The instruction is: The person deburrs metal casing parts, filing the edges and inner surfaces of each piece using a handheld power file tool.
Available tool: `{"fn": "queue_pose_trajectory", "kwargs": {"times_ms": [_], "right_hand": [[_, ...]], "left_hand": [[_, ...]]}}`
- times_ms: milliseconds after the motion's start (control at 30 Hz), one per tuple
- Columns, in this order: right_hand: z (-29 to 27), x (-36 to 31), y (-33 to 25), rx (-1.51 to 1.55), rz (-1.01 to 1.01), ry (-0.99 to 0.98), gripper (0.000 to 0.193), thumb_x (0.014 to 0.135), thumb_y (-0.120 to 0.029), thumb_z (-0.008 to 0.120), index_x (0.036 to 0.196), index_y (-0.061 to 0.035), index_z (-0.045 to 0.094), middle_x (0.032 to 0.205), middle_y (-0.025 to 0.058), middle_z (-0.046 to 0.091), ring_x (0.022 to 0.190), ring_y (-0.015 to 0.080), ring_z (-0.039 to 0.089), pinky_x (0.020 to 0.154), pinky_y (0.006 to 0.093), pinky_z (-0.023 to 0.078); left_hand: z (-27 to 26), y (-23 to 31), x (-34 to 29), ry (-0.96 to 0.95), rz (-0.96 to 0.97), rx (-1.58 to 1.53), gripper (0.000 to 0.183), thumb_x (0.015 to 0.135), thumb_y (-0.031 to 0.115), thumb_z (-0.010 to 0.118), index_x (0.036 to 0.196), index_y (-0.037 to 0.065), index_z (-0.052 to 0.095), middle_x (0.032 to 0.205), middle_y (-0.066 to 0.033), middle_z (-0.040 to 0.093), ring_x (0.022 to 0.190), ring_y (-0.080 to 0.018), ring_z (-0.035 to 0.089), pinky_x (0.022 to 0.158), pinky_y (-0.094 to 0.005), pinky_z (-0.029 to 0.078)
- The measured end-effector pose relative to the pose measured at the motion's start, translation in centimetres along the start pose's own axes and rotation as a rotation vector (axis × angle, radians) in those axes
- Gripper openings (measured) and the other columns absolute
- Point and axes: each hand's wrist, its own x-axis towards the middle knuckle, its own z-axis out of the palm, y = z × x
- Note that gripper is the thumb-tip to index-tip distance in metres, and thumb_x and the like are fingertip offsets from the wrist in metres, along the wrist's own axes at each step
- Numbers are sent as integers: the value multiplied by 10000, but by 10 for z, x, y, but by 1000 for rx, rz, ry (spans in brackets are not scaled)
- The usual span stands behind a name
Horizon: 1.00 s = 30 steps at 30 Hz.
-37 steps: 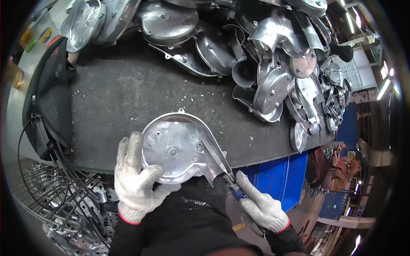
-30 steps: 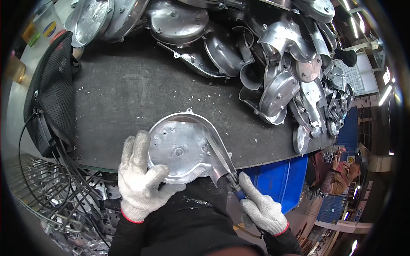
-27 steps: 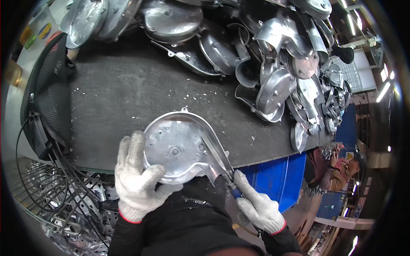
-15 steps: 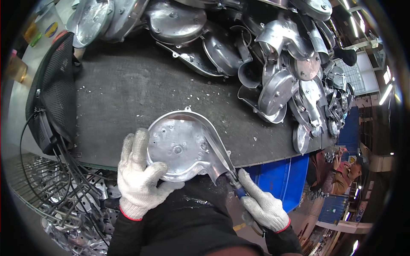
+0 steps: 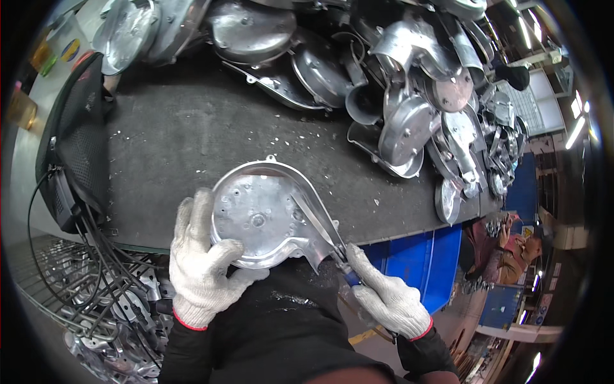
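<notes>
A silver snail-shaped metal housing (image 5: pixel 268 214) rests on the near edge of a black-matted bench (image 5: pixel 192 147). My left hand (image 5: pixel 201 265), in a white knit glove, grips the housing's lower left rim. My right hand (image 5: pixel 387 297), also gloved, holds a blue-handled hand tool (image 5: pixel 344 269) whose flat metal blade lies against the housing's right edge near its outlet.
A large heap of similar metal housings (image 5: pixel 396 96) fills the bench's far and right side. A black mesh box with cables (image 5: pixel 73 153) stands at the left. A blue bin (image 5: pixel 416 262) sits below the bench. Another person (image 5: pixel 511 246) is at the right.
The housing and both hands have stayed almost in place, shifting only slightly along the bench edge; the tool remains against the housing's right edge.
</notes>
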Motion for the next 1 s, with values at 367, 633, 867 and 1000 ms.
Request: {"fn": "queue_pose_trajectory", "kwargs": {"times_ms": [367, 633, 867, 1000], "right_hand": [[-13, 4, -4, -190, -309, 19, 664, 1030, -254, 606, 1633, -168, 342, 1421, 157, 639, 1094, 377, 718, 952, 371, 560], [-21, 7, -10, -163, -259, -39, 682, 1028, -246, 597, 1643, -165, 315, 1542, 141, 540, 1187, 374, 679, 1002, 382, 546], [-21, 10, -12, -213, -157, -54, 658, 1036, -264, 597, 1631, -147, 345, 1525, 153, 557, 1240, 370, 653, 1028, 371, 531], [-24, 16, -24, -88, -81, -66, 679, 1037, -260, 587, 1651, -188, 307, 1505, 160, 576, 1190, 383, 681, 994, 375, 541]], "left_hand": [[-8, -21, 27, -119, 47, -33, 562, 389, 373, 962, 784, 77, 693, 1435, -331, 547, 1222, -573, 577, 984, -541, 538], [-9, -27, 30, -130, 88, -70, 594, 405, 438, 953, 805, 80, 700, 1433, -355, 532, 1211, -584, 574, 980, -561, 532], [-9, -27, 27, -128, 56, -62, 594, 396, 423, 960, 799, 84, 685, 1440, -340, 538, 1216, -590, 572, 977, -580, 531], [-9, -27, 28, -123, 72, -68, 579, 408, 414, 962, 800, 81, 695, 1454, -332, 536, 1223, -596, 568, 982, -578, 530]]}}
